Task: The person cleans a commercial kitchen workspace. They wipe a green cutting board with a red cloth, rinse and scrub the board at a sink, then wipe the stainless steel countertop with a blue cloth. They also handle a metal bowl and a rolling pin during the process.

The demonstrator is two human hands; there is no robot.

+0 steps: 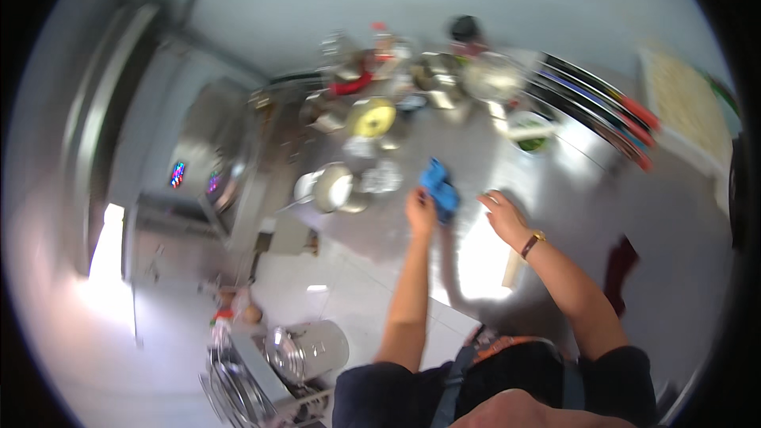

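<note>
My left hand is curled at the near-left side of a crumpled blue cloth and appears to grip its edge. The cloth is over the stainless steel table. To its right, my right hand reaches over the same table, fingers loosely apart and nothing visible in them. A dark-strapped watch is on that wrist. Partly hidden below the right wrist lies a pale, straight stick-like piece. Motion blur softens fine detail.
Metal bowls, a yellow round item and cups crowd the far left. A white bowl of greens stands near a rack of long-handled tools. A white tray is at right, a dark red cloth nearer.
</note>
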